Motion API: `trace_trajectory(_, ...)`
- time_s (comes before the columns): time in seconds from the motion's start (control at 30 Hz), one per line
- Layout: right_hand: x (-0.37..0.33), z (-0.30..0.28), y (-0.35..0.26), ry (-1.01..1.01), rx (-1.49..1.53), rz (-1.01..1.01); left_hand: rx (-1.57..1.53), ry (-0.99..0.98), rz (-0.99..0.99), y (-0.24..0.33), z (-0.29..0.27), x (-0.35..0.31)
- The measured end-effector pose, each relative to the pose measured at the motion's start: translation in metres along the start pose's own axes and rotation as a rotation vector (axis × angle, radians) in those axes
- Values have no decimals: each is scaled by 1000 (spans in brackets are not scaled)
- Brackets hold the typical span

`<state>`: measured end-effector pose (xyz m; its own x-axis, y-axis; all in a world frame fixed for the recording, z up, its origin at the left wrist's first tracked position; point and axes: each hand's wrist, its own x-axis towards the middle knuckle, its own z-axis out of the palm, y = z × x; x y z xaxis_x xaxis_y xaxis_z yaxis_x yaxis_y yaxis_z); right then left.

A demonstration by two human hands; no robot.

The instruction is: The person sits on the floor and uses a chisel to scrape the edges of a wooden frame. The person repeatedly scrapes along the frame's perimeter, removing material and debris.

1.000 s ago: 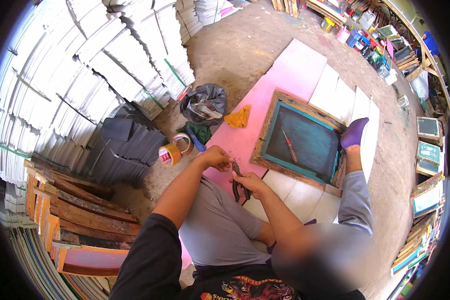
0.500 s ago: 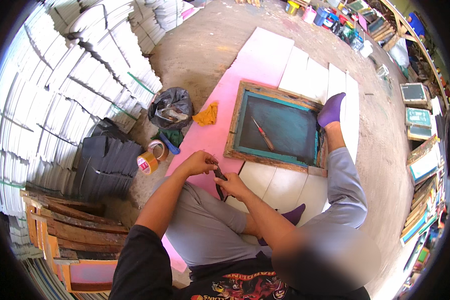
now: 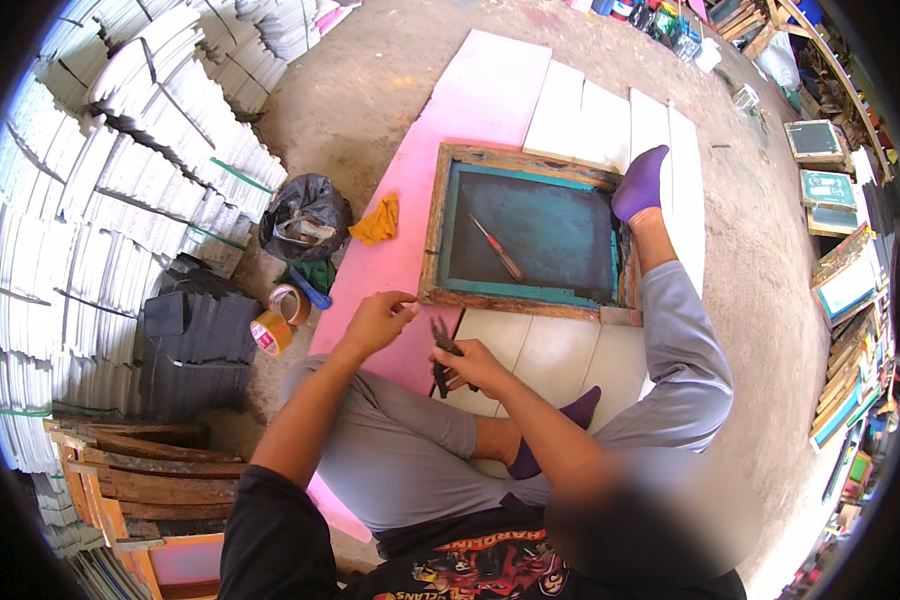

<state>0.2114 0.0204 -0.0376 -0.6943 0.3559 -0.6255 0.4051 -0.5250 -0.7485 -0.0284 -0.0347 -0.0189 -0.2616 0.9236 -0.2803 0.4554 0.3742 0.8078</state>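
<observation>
- As I watch through the head camera, my right hand [image 3: 470, 368] grasps dark pliers [image 3: 444, 342], their nose pointing forward.
- The pliers stand just right of my left hand [image 3: 380, 322], apart from it.
- Near the lower-left corner of the wooden-framed screen [image 3: 515, 302], my left hand's fingers bend together; I cannot tell whether they pinch anything.
- The red-handled screwdriver [image 3: 495, 248] lies across the screen, beyond both hands.
- An orange cloth [image 3: 376, 220] lies at the pink sheet's [image 3: 475, 90] edge, left of the screen.
</observation>
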Motion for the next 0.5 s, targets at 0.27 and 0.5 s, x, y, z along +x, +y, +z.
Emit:
trace_trajectory(0.27, -32, -74, 23, 315, -102, -53, 750, -297, 145, 73, 90, -13)
trace_trajectory(0.5, -41, -83, 24, 400, -4, -102, 796, -331, 117, 66, 119, -12)
